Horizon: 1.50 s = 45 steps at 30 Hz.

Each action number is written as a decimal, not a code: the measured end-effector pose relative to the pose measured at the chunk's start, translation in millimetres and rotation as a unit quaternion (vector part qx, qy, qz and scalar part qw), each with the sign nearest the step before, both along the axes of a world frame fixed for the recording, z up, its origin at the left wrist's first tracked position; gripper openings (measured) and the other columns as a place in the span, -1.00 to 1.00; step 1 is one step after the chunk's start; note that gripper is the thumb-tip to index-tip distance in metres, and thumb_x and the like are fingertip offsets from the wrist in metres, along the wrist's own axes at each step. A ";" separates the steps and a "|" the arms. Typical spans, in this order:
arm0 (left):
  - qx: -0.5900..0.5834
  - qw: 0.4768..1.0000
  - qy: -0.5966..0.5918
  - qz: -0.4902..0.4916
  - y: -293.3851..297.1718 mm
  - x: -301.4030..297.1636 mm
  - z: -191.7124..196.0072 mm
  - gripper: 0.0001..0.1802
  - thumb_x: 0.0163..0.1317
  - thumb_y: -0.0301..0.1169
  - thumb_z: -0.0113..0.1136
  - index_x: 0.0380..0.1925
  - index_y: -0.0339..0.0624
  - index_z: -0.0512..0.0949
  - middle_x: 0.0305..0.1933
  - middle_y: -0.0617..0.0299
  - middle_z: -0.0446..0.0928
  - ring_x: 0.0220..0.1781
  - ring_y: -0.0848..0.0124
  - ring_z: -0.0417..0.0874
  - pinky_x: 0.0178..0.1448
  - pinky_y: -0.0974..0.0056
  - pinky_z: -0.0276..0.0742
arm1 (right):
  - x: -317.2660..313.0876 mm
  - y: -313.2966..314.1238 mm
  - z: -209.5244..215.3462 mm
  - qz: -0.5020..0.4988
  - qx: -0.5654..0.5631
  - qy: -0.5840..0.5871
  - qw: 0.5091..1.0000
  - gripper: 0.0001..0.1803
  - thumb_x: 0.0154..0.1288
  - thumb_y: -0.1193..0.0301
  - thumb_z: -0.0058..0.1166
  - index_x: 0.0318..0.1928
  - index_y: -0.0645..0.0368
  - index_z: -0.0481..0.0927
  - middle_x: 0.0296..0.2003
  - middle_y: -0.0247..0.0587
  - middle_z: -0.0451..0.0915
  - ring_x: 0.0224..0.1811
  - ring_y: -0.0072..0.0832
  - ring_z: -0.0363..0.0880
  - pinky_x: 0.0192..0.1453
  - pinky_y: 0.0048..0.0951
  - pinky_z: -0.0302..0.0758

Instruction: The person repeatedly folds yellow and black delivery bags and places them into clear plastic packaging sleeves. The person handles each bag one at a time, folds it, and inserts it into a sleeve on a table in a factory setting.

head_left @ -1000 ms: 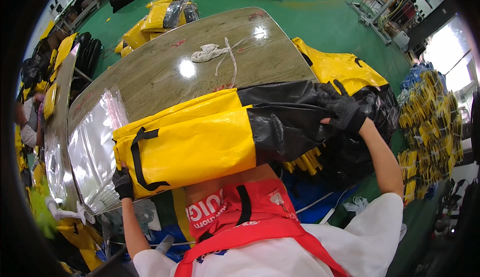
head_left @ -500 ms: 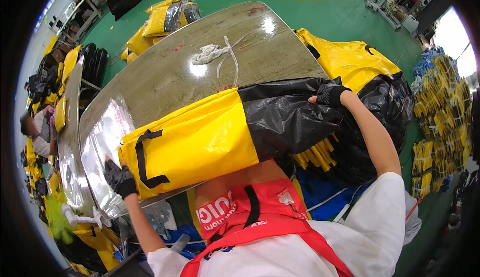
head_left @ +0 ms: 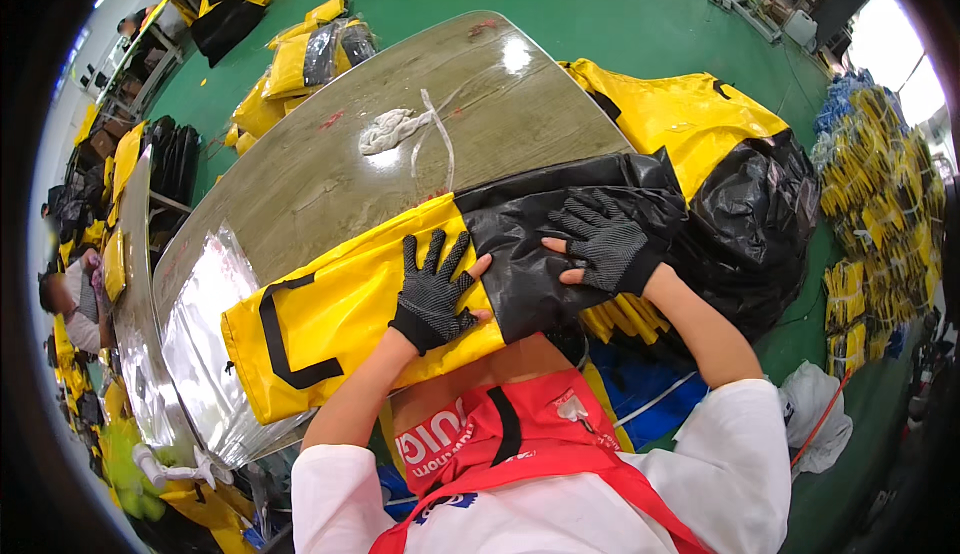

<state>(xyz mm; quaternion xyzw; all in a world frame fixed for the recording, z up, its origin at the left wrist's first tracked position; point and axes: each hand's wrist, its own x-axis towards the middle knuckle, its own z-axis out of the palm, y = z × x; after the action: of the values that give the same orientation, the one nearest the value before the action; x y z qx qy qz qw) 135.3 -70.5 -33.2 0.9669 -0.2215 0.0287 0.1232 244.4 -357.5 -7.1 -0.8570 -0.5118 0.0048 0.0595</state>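
A yellow and black bag of coated fabric (head_left: 370, 254) lies flat across the near side of the table, with a black strap handle (head_left: 272, 329) on its yellow left part. My left hand (head_left: 437, 292), in a dark grey glove with bare thumb and finger tips, rests on the yellow part by the colour seam, fingers spread. On the black part lies my right hand (head_left: 607, 242), gloved alike, its fingers stretched out flat. Neither hand grips anything. The bag's black right end reaches the table's edge, beside another yellow and black bag (head_left: 690, 119).
A white cloth strip or cord (head_left: 392, 131) lies on the table (head_left: 300, 169). Clear plastic sheets (head_left: 205, 299) lie at its left end. Packed yellow bundles (head_left: 290, 69) sit on the green floor beyond. Bound yellow stacks (head_left: 880, 214) stand at the right. A co-worker (head_left: 75, 304) is at the far left.
My left hand has moved right from the bag's left end to near the seam. My right hand has let go of the black end and come inward, opening flat.
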 end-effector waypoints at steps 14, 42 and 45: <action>-0.065 0.989 -0.054 0.119 -75.8 32.1 -7.3 -0.06 -0.06 0.31 0.06 0.25 -0.05 0.26 0.31 -0.28 0.09 0.41 -0.18 -0.06 0.35 -0.37 -0.45 | -29.8 -22.2 -15.1 -0.430 0.688 0.390 0.435 -0.37 0.08 0.31 0.29 0.13 0.28 0.37 0.03 -0.03 0.46 -0.02 -0.27 0.49 -0.03 -0.34 0.50; -0.833 0.392 0.136 0.366 187.5 -281.9 24.1 -0.46 0.26 -0.24 0.02 0.20 -0.20 0.26 0.14 0.07 0.43 0.12 0.14 0.49 0.21 0.08 0.40 | -177.2 254.3 -34.4 -0.067 0.058 -0.019 0.996 -0.40 0.30 0.24 -0.25 0.28 0.31 0.17 0.28 0.21 0.12 0.39 0.11 -0.08 0.42 0.15 -0.33; -0.794 0.511 0.024 0.328 143.4 -220.2 82.7 -0.42 0.17 -0.34 0.11 0.21 -0.22 0.25 0.12 0.05 0.44 0.09 0.17 0.51 0.17 0.12 0.44 | -173.9 249.2 -51.3 -0.056 0.154 -0.006 0.986 -0.47 0.27 0.33 -0.25 0.24 0.22 0.28 0.30 0.06 0.15 0.39 0.03 -0.03 0.44 0.09 -0.25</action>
<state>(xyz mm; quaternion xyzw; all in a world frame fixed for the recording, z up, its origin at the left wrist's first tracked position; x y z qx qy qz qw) -84.8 72.8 49.5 0.4696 0.2294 0.2078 0.8268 70.5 -108.3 -58.4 -0.8649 -0.4579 -0.0824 0.1883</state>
